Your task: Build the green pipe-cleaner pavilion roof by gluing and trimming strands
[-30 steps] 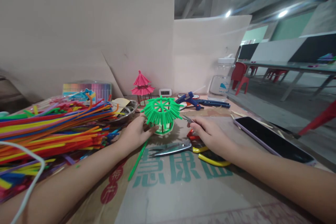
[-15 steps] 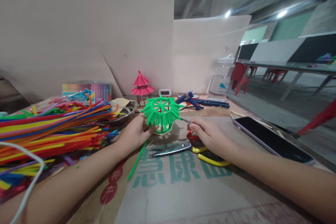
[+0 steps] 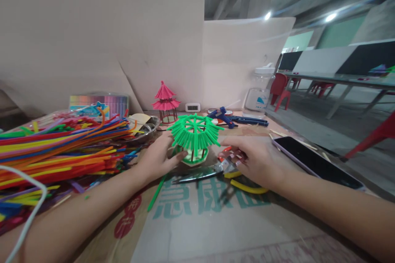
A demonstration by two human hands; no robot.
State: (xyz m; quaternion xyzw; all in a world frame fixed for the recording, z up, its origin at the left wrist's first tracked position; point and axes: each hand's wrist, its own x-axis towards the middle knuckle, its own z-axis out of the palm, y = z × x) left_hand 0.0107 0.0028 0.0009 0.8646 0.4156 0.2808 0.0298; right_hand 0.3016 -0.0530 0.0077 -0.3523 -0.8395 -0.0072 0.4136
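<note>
Green pavilion [image 3: 195,137], upright at mid-table between both hands, roof of short fuzzy sticks ringed around an open top. Nearest, a printed sheet [image 3: 179,240] with big teal Chinese characters, the middle one perhaps 康, the others uncertain; at left, red circles with white characters too blurred to read. Next, a loose green stick [image 3: 156,195], lying just left of the scissors [image 3: 197,175], handles pointing right, seemingly within easy reach of the right hand [image 3: 257,160]. Fingers of that hand curled, above a red-handled tool [image 3: 225,152]; cannot tell whether anything sits in the grip. Left hand [image 3: 159,154] closed, thumb in front, on the pavilion's left lower part, likely to steady so light a frame without crushing the roof. At far left, a heap of pipe cleaners [image 3: 61,139], laid lengthwise, probably for picking by colour; at right, a dark-screened phone [image 3: 317,164]. Farther, a metal bowl [image 3: 152,132], a blue glue gun [image 3: 222,116], a pink pavilion [image 3: 165,102], perhaps stood in sight as a pattern, and a small clock [image 3: 193,107], digits unreadable. Beside the pale boards [image 3: 123,28], a bottle [image 3: 258,94] with a blue logo, lettering unclear. Farthest right, red chairs [image 3: 279,88]
</note>
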